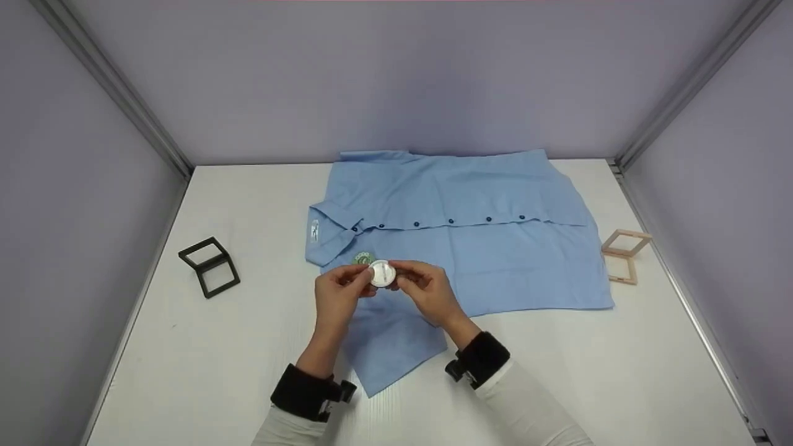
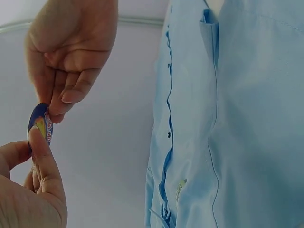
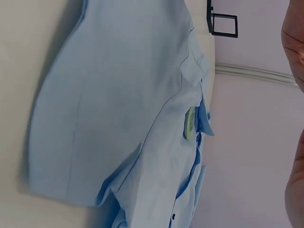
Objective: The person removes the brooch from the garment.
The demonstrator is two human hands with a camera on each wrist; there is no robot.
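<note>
From my end I can see a round badge (image 1: 382, 273) pinched at its left and right edges by the left hand (image 1: 337, 297) and right hand (image 1: 432, 297), raised above the light-blue shirt (image 1: 514, 266). Its pale, whitish back faces up at my head view; my left wrist view shows me the blue front, with a yellow-orange patch and lettering. The shirt lies spread out, collar left, near sleeve reaching nearer, with a green badge (image 1: 363, 257) on its chest.
</note>
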